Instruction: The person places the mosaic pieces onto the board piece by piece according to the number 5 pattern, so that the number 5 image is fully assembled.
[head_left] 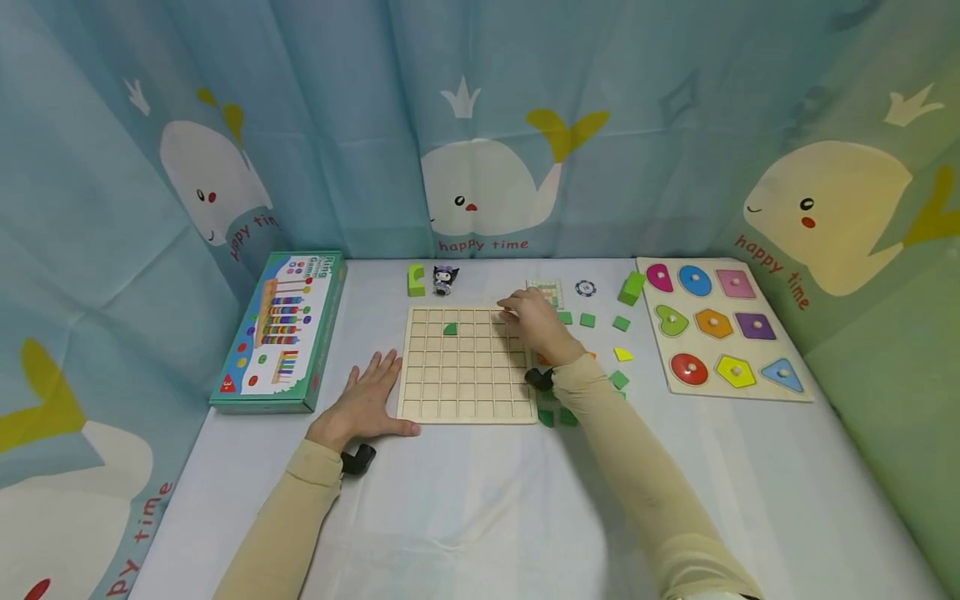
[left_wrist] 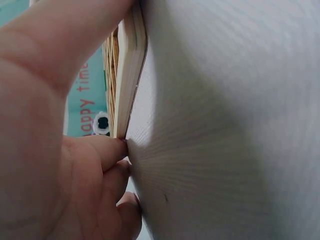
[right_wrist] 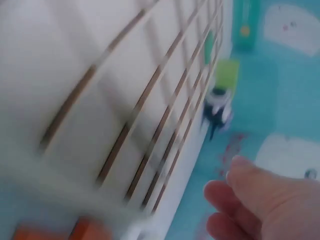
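A pale wooden grid board point(head_left: 468, 375) lies flat on the table, with one green quarter-round tile point(head_left: 450, 329) in a cell near its far side. My left hand point(head_left: 366, 400) rests spread at the board's left edge, thumb at the near corner. In the left wrist view, the fingers point(left_wrist: 107, 150) touch the board's side point(left_wrist: 131, 75). Over the board's far right corner hovers my right hand point(head_left: 536, 321), its fingers loosely bent. The right wrist view shows the thumb point(right_wrist: 260, 185) and bent fingers with nothing visible between them.
Right of the board lie several green tiles point(head_left: 587, 320), a yellow tile point(head_left: 623, 354) and orange pieces point(right_wrist: 90, 230). Behind stand green blocks point(head_left: 632, 287), a small figurine point(head_left: 444, 281), a chip point(head_left: 586, 288) and a patterned card point(head_left: 555, 292). A game box point(head_left: 281, 333) and shape puzzle point(head_left: 712, 383) flank them.
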